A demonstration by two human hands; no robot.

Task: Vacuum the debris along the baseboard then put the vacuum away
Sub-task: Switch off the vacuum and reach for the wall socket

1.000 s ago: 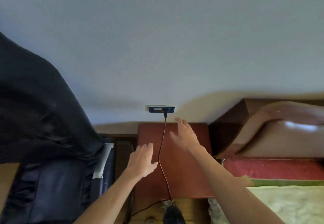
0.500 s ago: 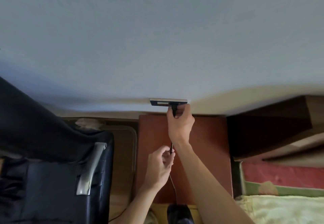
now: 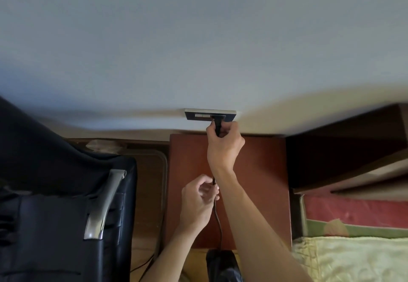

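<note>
Pinching the cord (image 3: 218, 215) over the tabletop (image 3: 265, 193), the left hand (image 3: 196, 204) steadies it. At 12 o'clock the right hand (image 3: 224, 151) clasps the plug (image 3: 217, 127) at the wall socket (image 3: 192, 117). The vacuum (image 3: 223, 264) lies at 6 o'clock. Plugging in or unplugging is unclear; either calls for a straight, square motion.

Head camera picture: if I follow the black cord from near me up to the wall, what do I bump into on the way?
Along the cord, near to far: left hand pinching it → right hand gripping the plug → wall socket.
</note>
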